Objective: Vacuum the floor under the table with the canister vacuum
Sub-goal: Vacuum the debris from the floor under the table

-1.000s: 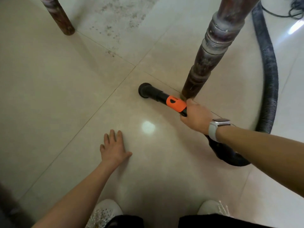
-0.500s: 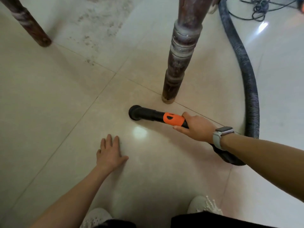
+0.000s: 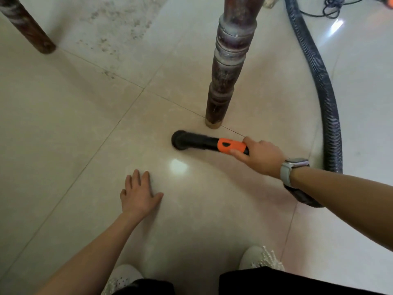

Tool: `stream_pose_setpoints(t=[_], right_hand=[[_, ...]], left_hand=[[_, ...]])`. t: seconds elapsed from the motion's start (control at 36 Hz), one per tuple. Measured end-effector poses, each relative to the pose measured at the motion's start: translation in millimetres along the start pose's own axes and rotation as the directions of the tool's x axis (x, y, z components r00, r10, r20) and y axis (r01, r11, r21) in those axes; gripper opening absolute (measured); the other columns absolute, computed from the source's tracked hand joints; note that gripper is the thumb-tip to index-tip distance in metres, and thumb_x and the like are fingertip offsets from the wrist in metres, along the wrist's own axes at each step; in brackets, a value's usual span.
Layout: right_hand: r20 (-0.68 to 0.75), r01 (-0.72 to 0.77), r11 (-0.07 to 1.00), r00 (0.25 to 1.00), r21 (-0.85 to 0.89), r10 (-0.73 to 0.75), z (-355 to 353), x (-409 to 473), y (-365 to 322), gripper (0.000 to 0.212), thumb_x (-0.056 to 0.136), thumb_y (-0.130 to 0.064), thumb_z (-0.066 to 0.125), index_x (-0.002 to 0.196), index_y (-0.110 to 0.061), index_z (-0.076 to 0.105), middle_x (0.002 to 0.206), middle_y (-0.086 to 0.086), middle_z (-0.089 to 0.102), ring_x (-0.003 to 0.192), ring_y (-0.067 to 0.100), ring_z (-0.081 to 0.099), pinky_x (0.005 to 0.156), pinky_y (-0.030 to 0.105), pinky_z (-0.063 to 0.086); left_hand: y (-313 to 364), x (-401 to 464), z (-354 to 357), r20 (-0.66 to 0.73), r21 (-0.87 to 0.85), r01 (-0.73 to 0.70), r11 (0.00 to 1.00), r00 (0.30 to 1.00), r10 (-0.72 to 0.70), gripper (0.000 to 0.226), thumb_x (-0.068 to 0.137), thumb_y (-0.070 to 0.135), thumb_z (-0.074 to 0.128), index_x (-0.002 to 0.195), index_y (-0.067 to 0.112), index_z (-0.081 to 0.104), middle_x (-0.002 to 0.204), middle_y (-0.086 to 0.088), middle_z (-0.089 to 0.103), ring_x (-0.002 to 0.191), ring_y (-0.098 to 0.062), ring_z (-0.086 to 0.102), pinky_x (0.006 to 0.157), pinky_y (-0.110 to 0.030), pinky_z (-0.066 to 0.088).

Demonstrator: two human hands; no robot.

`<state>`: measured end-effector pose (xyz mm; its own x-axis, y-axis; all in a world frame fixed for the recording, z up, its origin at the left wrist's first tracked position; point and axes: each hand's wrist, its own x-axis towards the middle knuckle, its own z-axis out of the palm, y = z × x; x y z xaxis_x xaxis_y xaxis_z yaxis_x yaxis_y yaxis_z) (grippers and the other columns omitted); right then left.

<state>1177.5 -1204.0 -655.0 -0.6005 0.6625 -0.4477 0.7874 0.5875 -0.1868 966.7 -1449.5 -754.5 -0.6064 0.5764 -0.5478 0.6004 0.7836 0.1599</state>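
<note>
The left hand [image 3: 139, 193] lies flat, fingers spread and released, on the glossy beige tiled floor [image 3: 63, 135], likely bracing the crouch. The black round-headed vacuum nozzle with orange collar [image 3: 204, 142] rests just before the turned dark wooden table leg [image 3: 225, 71]; the right hand [image 3: 260, 155] grips its collar.

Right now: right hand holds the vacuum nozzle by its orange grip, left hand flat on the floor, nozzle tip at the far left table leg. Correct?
Not quite. The head view shows the nozzle tip beside the near table leg, not the far left leg. The rest holds: right hand grips the orange part, left hand lies flat on the floor.
</note>
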Motion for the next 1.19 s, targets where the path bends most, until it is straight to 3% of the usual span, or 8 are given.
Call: stream_pose_setpoints(t=[0.11,0.31,0.53,0.72,0.89,1.06,1.19], right_hand=[[-0.040,-0.030,0.998,0.999,-0.046,0.028,-4,-1,5,0.047,0.091,-0.064,0.036,0.093,-0.017,0.043,0.065,0.000,0.048,0.055,0.014,0.046,0.048,0.029,0.033],[0.253,0.288,0.957,0.929,-0.034,-0.271,22,-32,-29,0.046,0.089,-0.064,0.041,0.099,-0.020,0.047,0.072,-0.001,0.052,0.065,0.020,0.052,0.059,0.030,0.037],[0.111,0.238,0.971,0.965,0.001,-0.236,9,-10,-40,0.046,0.089,-0.066,0.037,0.099,-0.022,0.045,0.070,-0.005,0.047,0.061,0.013,0.047,0.056,0.028,0.036],[0.310,0.428,0.902,0.865,-0.046,-0.395,32,-34,-55,0.052,0.088,-0.066,0.039,0.100,-0.016,0.047,0.068,-0.001,0.047,0.063,0.021,0.048,0.056,0.031,0.033],[0.146,0.207,0.977,0.969,-0.050,-0.198,4,-28,-2,0.045,0.088,-0.066,0.039,0.096,-0.023,0.045,0.068,-0.005,0.048,0.062,0.016,0.049,0.055,0.029,0.035],[-0.040,-0.099,0.991,0.995,-0.088,0.096,-6,-35,57,0.049,0.088,-0.066,0.037,0.091,-0.018,0.046,0.066,0.002,0.050,0.063,0.025,0.052,0.053,0.031,0.034],[0.060,0.001,1.000,0.998,-0.029,0.001,9,-61,49,0.042,0.089,-0.064,0.041,0.087,-0.021,0.043,0.063,-0.003,0.047,0.057,0.017,0.046,0.048,0.027,0.028]], left_hand=[[-5,1,-1,-0.022,0.013,-0.009,1.000,1.000,0.009,0.082,0.085,0.051,0.059,0.149,0.021,0.016,0.159,-0.006,0.003,0.145,-0.029,0.003,0.110,-0.051,0.024],[-36,0,-7,-0.016,0.025,-0.010,1.000,1.000,0.011,0.093,0.081,0.052,0.066,0.151,0.020,0.013,0.160,-0.001,0.003,0.145,-0.025,0.002,0.113,-0.047,0.019],[-52,-10,-5,0.048,0.052,0.013,0.999,0.999,-0.016,0.096,0.079,0.050,0.068,0.151,0.022,0.010,0.160,-0.003,-0.001,0.146,-0.028,0.000,0.114,-0.048,0.019],[-55,-10,-5,0.043,0.082,0.002,0.997,0.999,-0.005,0.089,0.083,0.040,0.065,0.151,0.022,0.011,0.160,-0.004,0.000,0.146,-0.029,0.001,0.114,-0.048,0.022],[-35,-8,-9,0.109,0.096,-0.007,0.995,0.994,-0.003,0.098,0.080,0.049,0.068,0.151,0.022,0.006,0.159,-0.005,-0.005,0.145,-0.031,-0.001,0.113,-0.049,0.023],[17,-5,-5,0.168,0.129,-0.190,0.973,0.971,0.167,0.100,0.078,0.054,0.068,0.152,0.026,0.006,0.160,-0.004,-0.004,0.145,-0.031,0.000,0.113,-0.049,0.023],[53,-4,3,0.215,0.139,-0.233,0.963,0.956,0.200,0.101,0.079,0.052,0.068,0.151,0.024,0.004,0.159,-0.005,-0.008,0.145,-0.033,-0.005,0.114,-0.050,0.018]])
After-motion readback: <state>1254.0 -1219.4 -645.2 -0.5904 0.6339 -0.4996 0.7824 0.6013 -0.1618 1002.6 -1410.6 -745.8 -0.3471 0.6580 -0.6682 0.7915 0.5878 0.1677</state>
